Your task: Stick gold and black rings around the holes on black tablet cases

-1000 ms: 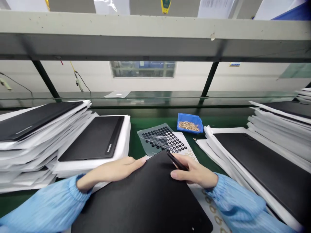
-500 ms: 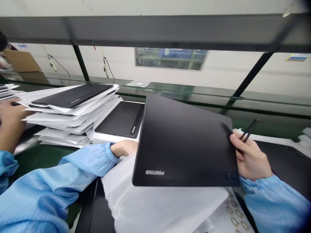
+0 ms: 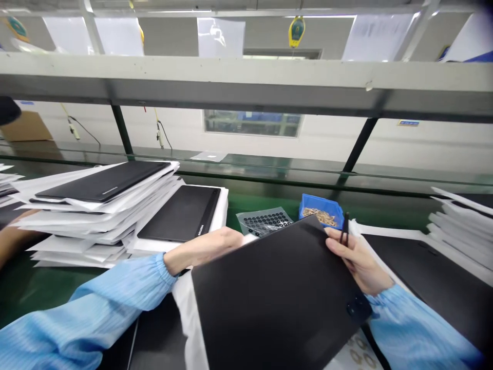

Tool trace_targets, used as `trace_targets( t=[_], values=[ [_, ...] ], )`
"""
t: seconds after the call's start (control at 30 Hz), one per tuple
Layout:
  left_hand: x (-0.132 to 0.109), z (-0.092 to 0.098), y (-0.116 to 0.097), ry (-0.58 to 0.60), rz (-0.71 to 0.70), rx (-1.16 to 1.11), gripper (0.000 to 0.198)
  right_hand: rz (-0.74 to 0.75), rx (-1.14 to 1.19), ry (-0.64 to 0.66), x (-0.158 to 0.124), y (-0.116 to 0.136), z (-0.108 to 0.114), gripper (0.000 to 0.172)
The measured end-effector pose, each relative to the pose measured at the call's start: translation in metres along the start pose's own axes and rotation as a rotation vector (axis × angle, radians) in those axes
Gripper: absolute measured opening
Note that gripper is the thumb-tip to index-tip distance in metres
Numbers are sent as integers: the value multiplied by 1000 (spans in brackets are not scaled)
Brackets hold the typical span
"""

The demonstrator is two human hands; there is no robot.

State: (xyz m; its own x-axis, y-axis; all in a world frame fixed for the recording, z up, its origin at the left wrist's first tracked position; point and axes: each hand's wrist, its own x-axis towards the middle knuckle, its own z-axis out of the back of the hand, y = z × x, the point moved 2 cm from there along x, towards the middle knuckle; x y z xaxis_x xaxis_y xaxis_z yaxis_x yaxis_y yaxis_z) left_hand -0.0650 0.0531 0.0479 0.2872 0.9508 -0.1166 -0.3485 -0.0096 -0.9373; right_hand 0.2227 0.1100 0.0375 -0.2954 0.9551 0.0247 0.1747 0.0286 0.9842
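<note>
A black tablet cover [image 3: 269, 303], with two round camera openings near its lower right corner, is tilted in front of me. My right hand [image 3: 358, 257] grips its upper right edge and also holds dark tweezers [image 3: 344, 229] pointing up. At the cover's upper left edge, the fingers of my left hand [image 3: 215, 246] are closed on a white sheet, part of which shows at the fingertips; the cover partly hides it. White wrapping [image 3: 194, 318] hangs below the cover's left side. Beneath, a sheet with gold rings [image 3: 360, 352] peeks out at lower right.
Left stands a stack of white-wrapped black tablets [image 3: 103, 185], with another tablet [image 3: 181, 213] beside it. Behind are a sheet of black round pieces [image 3: 265, 221] and a blue tray [image 3: 304, 208] of small tan pieces. Another tablet [image 3: 427, 272] lies right. A co-worker's arm [image 3: 17, 239] reaches in left.
The cover has come down and turned, its logo end dropping out of sight. My left hand now shows above its edge. The view tilted up, revealing the blue tray and the sheet of black pieces.
</note>
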Motion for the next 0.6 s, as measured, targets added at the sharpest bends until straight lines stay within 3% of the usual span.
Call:
trace_targets(
  t=[0.2,0.37,0.43,0.6],
  values=[
    [11,-7,1,157,59,-138,47,-110,62,139,-1,-24,-25,30],
    [1,-18,-6,285,-34,-153,46,-156,-41,151,5,-37,-28,40],
    [-2,-18,-11,268,-100,-139,51,-159,-104,139,8,-38,-26,43],
    [-12,-2,-30,61,-222,-146,51,-49,-124,18,15,-30,-15,44]
  ],
)
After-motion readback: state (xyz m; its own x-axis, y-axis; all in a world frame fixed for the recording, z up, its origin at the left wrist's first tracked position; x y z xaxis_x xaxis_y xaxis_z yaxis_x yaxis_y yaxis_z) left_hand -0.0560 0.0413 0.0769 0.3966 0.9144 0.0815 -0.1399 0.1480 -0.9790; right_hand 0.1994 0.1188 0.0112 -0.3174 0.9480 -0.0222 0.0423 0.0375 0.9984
